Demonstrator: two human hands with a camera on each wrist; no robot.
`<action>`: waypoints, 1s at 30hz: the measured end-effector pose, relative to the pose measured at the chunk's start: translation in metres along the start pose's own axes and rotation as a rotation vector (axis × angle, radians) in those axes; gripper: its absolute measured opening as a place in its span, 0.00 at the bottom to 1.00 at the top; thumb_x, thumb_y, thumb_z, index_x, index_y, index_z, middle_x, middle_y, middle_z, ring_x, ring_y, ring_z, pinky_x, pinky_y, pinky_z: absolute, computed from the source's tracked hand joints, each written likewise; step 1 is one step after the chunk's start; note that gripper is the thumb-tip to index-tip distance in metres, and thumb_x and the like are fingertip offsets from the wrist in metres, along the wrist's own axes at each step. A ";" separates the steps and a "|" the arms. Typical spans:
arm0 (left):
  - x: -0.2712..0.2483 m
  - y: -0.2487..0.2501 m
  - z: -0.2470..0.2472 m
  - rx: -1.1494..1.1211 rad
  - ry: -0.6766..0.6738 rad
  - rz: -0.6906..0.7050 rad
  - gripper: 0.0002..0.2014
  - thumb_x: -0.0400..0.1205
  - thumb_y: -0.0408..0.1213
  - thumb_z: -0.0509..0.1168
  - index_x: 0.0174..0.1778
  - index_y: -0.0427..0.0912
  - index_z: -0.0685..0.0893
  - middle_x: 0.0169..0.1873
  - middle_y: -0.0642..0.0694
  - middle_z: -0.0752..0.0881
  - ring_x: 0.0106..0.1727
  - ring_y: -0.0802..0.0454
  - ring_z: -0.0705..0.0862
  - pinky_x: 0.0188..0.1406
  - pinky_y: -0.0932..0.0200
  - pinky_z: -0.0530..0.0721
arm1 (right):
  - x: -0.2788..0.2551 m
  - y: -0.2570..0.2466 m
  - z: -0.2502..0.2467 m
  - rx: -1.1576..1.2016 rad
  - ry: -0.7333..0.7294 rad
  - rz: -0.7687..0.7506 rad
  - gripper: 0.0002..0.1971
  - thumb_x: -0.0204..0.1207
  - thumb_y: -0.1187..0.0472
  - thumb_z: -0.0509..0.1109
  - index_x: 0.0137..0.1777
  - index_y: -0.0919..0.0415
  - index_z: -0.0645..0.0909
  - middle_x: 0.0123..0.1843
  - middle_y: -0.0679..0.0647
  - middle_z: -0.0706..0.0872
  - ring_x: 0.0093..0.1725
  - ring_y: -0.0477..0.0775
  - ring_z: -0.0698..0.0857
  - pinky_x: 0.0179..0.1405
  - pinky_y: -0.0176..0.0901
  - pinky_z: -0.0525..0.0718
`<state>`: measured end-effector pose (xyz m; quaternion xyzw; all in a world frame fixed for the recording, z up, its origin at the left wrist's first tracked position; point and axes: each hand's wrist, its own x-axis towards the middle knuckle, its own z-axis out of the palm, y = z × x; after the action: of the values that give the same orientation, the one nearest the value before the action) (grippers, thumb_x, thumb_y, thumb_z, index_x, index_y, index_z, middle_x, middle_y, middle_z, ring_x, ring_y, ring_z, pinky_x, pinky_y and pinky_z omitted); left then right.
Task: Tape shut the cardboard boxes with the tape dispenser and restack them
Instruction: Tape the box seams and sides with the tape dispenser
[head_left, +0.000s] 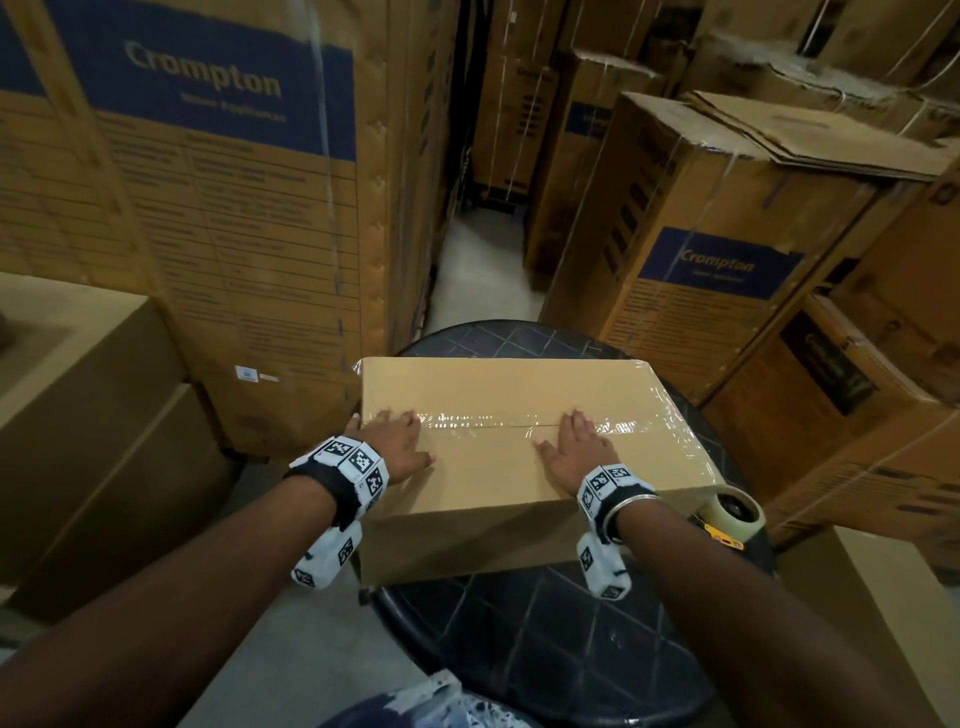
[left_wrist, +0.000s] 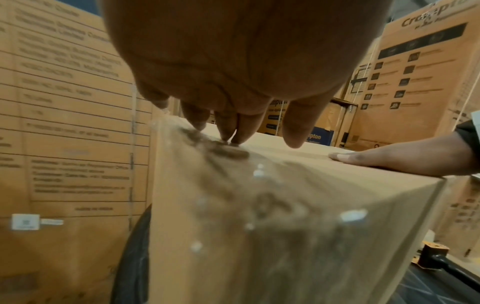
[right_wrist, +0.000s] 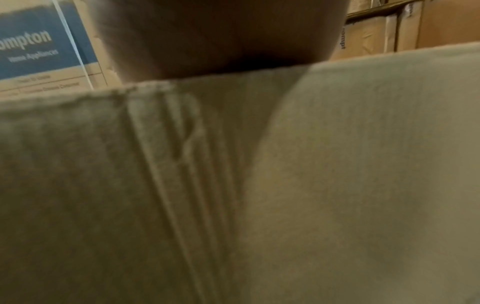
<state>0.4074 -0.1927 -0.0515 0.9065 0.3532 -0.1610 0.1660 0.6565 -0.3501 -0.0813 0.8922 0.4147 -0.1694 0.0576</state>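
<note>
Fingers (head_left: 410, 418) flat, both hands on box (head_left: 483, 384).

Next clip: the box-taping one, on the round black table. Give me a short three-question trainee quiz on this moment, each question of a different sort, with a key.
1. True or false: the left hand grips the tape dispenser.
2. Multiple choice: where does the right hand lie? A) flat on top of the cardboard box B) on the tape dispenser C) on the round black table
3. Fill in: the clear tape runs along the box's centre ____.

Key
1. False: both hands lie flat on the box top; the dispenser sits on the table at the box's near right corner, with no hand on it.
2. A
3. seam
</note>
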 end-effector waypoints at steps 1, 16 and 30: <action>-0.003 -0.005 0.002 -0.008 0.011 -0.004 0.36 0.87 0.59 0.51 0.88 0.45 0.50 0.87 0.51 0.48 0.87 0.45 0.48 0.82 0.33 0.49 | 0.000 -0.002 0.001 -0.007 0.005 0.009 0.41 0.90 0.34 0.42 0.92 0.63 0.38 0.93 0.59 0.37 0.93 0.60 0.43 0.90 0.60 0.49; -0.016 -0.017 0.017 -0.361 0.107 0.062 0.34 0.88 0.34 0.57 0.88 0.43 0.47 0.87 0.47 0.39 0.86 0.42 0.34 0.84 0.41 0.46 | -0.029 -0.109 0.013 0.002 -0.014 -0.071 0.42 0.91 0.37 0.44 0.91 0.67 0.37 0.92 0.65 0.34 0.92 0.65 0.39 0.90 0.60 0.44; -0.007 -0.056 0.006 -0.615 0.154 -0.201 0.17 0.85 0.30 0.55 0.70 0.36 0.76 0.69 0.35 0.78 0.68 0.35 0.78 0.65 0.53 0.76 | -0.039 -0.139 0.015 0.013 -0.016 -0.133 0.42 0.91 0.38 0.45 0.91 0.67 0.36 0.92 0.65 0.34 0.92 0.63 0.38 0.90 0.60 0.44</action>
<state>0.3626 -0.1610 -0.0647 0.7841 0.4845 0.0066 0.3878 0.5234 -0.2915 -0.0769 0.8615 0.4717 -0.1827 0.0440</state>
